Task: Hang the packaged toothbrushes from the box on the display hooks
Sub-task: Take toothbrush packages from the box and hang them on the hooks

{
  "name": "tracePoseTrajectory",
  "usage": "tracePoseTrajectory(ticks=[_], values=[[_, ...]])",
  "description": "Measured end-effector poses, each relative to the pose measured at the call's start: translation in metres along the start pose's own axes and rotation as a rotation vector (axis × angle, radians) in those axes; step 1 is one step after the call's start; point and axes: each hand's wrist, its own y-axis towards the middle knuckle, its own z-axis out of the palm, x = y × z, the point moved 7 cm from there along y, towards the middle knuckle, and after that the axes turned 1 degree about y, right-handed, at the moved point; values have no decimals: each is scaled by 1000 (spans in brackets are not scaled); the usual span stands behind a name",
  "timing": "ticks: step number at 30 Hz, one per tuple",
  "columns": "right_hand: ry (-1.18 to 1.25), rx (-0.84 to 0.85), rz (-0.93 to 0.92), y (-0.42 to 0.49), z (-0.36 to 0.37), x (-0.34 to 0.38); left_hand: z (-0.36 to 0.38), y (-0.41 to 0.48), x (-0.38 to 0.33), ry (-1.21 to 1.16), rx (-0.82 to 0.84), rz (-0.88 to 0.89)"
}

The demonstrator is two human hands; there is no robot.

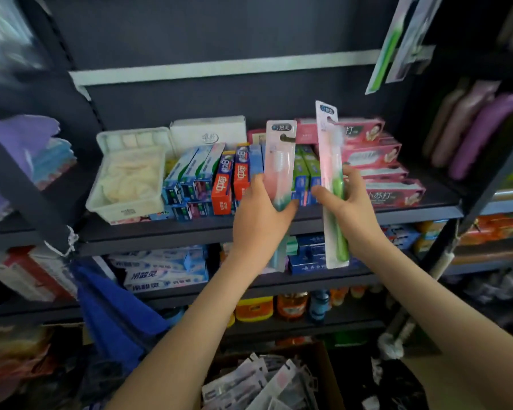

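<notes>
My left hand [261, 214] grips a packaged toothbrush with a teal handle [280, 164], held upright in front of the toothpaste shelf. My right hand [348, 208] grips a second packaged toothbrush with a green handle [332, 184], also upright, a little to the right. Two packaged toothbrushes [397, 45] hang at the upper right of the dark back panel; the hook itself is blurred. Below my arms, an open cardboard box [328, 362] holds several more toothbrush packs [258, 383].
A shelf [367, 216] at hand height carries rows of toothpaste boxes [219, 179] and a white plastic tub [129, 179]. A pale rail [219, 68] crosses the back panel above. Lower shelves hold more boxes and jars. A blue cloth [113, 312] hangs at the left.
</notes>
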Motion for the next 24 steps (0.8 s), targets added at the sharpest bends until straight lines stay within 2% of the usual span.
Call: tracePoseTrajectory(ticks=[3,7,16,24], values=[[-217,35,-122,32,-32,25,7,21,-42,26,-93,30],[-552,-9,-270,84,-88,56,25,55,-93,84,-154,58],[-801,-142,-506,171,-167,114,53,113,-184,145,-282,101],[-1053,-270,-539,227,-170,150,51,156,-223,164,-304,110]])
